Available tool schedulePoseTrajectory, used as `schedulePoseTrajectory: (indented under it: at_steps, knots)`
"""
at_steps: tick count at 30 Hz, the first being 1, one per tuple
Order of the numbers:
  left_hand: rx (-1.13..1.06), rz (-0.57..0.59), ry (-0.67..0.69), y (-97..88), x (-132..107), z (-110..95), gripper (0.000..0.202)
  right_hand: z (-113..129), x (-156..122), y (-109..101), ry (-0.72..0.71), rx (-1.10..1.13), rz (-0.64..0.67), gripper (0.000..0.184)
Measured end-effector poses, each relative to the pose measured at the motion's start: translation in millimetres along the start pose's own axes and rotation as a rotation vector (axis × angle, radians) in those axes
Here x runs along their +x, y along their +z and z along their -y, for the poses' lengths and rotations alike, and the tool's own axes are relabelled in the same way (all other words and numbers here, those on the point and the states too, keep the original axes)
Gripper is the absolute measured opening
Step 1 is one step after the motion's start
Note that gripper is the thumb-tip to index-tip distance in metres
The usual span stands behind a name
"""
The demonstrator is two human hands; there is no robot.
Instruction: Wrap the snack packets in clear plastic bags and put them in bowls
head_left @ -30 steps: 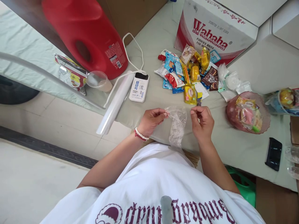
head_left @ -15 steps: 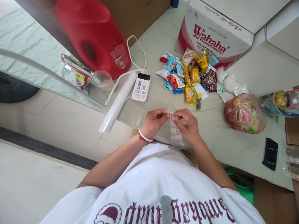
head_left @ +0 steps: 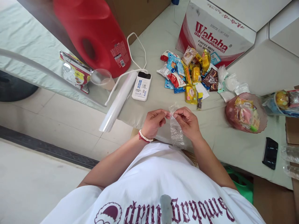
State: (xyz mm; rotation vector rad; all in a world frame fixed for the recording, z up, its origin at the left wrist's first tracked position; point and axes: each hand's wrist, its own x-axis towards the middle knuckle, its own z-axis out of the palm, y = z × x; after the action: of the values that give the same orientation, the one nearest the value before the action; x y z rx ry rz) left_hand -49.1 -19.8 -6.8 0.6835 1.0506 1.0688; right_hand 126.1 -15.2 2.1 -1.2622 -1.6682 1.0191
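Between my hands hangs a clear, crinkled plastic bag, its lower end near my white shirt at the table's edge. My left hand, with a beaded bracelet on the wrist, pinches the bag's upper part between thumb and fingertips. Close beside it, my right hand is also closed in a pinch on the bag. The fingertips of both hands nearly meet and hide part of the plastic. Beyond them lies a pile of wrapped snacks in yellow, blue, red and brown packets.
A white power bank with a cable lies beside a clear plastic roll. A red jug and a plastic cup stand at the left. At the right are a pink bowl of snacks and a black object. Behind stands a Wahaha carton.
My fingertips have shifted slightly on the bag's upper part, and more plastic shows above and below my right hand. The view has moved a little.
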Motion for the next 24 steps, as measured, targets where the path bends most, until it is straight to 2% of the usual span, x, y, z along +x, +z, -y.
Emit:
schedulePoseTrajectory:
  at_steps: [3, 9, 14, 16, 19, 24]
  knots:
    - [-0.004, -0.029, 0.021, -0.5, 1.9, -0.4, 0.036, -0.9, 1.1, -0.7, -0.011, -0.010, 0.005, 0.015]
    - [-0.039, -0.008, 0.018, -0.4, 4.6, 2.9, 0.034, -4.7, 0.6, -0.1, -0.011, -0.024, 0.009, 0.013]
    - [-0.050, -0.004, 0.013, 2.6, 5.8, 4.5, 0.039, -4.4, -6.6, 1.5, -0.149, -0.082, -0.067, 0.020]
    - [-0.044, 0.003, 0.010, 4.7, 6.5, 4.8, 0.042, -4.2, -8.2, 3.2, -0.165, -0.094, -0.063, 0.014]
    - [-0.050, 0.016, 0.009, 7.7, 7.5, 5.0, 0.045, -6.3, -9.1, 5.9, -0.094, -0.019, -0.058, 0.008]
    - [-0.040, 0.036, 0.015, 9.3, 9.0, 7.4, 0.045, -13.7, -11.5, 10.0, 0.096, 0.140, -0.023, 0.016]
